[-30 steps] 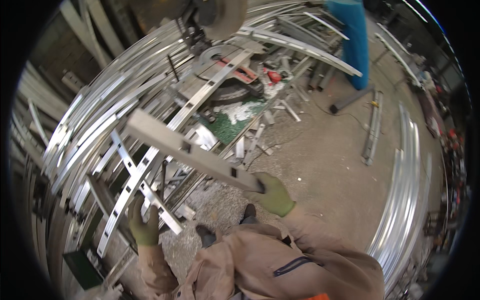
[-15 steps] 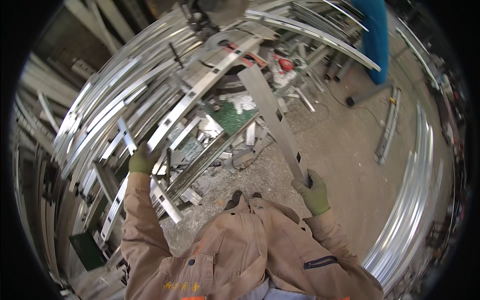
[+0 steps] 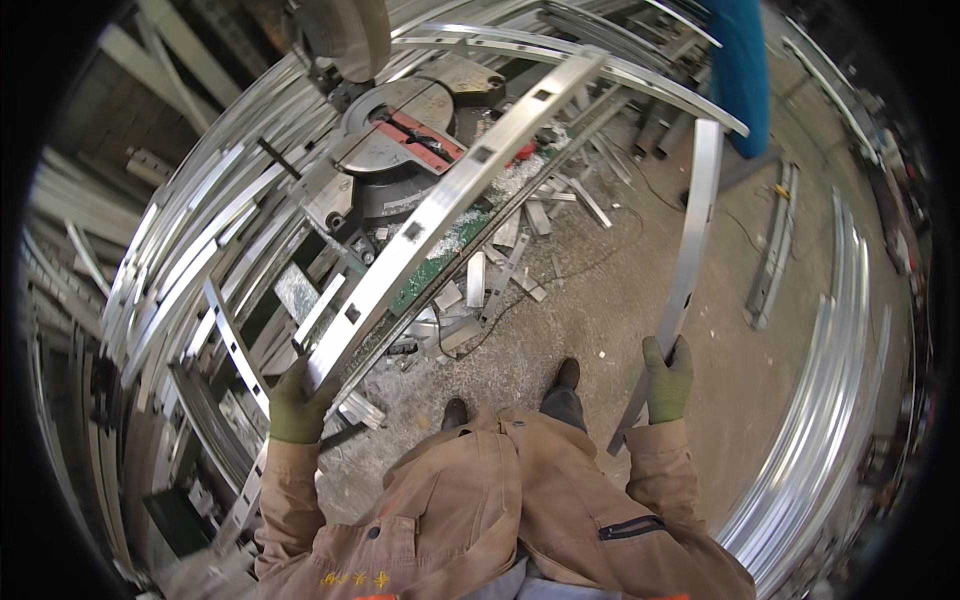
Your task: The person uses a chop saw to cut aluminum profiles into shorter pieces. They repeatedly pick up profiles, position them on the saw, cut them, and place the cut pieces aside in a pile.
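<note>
My left hand (image 3: 297, 408), in a green glove, is closed around the near end of a long silver metal profile (image 3: 430, 222) with square holes. This profile slants up and right, clear of the saw table's front. In my gloved right hand (image 3: 668, 382) is a second, shorter metal profile (image 3: 697, 215), gripped near its lower part and pointing away from me. Ahead stands a mitre saw (image 3: 372, 157) with a round grey turntable and a red insert. Its saw head (image 3: 348, 38) is raised at the top.
Stacked metal profiles (image 3: 190, 255) fill the left side. Offcuts (image 3: 475, 282) and shavings litter the area below the saw. Long shiny profiles (image 3: 815, 400) lie on the floor at right. A blue upright object (image 3: 738, 75) stands at the far right, near a cable.
The long profile has moved right, off the saw table and towards me. My right hand has shifted right, swinging the shorter profile more upright. My view has turned, and both feet now show.
</note>
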`<state>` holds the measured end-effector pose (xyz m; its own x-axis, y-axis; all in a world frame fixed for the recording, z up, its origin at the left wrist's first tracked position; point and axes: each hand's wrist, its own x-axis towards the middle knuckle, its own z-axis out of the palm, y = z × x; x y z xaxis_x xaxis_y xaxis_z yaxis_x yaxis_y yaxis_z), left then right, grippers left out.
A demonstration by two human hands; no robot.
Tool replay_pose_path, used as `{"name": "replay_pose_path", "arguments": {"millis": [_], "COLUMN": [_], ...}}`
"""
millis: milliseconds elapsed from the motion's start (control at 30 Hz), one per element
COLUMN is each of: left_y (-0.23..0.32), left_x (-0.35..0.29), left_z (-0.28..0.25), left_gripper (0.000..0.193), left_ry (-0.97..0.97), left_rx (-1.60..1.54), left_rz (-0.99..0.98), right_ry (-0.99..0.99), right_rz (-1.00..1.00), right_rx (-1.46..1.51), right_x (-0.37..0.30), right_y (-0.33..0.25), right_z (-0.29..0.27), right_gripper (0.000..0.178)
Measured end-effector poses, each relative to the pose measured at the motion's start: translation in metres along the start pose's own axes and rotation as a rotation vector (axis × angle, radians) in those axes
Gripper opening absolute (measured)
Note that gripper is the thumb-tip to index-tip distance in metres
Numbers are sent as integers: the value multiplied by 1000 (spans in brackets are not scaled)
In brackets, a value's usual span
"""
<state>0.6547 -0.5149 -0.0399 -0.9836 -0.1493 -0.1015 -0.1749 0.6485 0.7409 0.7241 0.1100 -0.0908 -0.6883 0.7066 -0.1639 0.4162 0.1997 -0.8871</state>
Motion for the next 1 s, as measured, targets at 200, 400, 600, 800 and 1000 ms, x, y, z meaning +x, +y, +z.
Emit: {"name": "replay_pose_path", "arguments": {"millis": [200,400,600,800,1000], "left_y": [148,251,272,252,246], "left_x": [-55,-111,-134,-133,-107], "left_z": [73,114,134,147,169], "left_gripper": [69,65,67,69,73], "left_ry": [84,135,195,262,281], "left_rx": [237,270,261,254,244], "left_rz": [2,-53,2,-13,-24], "right_ry": [-228,-593,-748,-798,-904], "right_rz": [-157,-669,-1248,-1450,-1435], "right_rx": [-271,-452,-404,-633,-799], "right_x": [121,193,215,190,211], "right_y": [34,-47,-188,-287,-309], "right_z": [-22,27,223,386,472], "right_gripper": [53,62,69,72,75]}}
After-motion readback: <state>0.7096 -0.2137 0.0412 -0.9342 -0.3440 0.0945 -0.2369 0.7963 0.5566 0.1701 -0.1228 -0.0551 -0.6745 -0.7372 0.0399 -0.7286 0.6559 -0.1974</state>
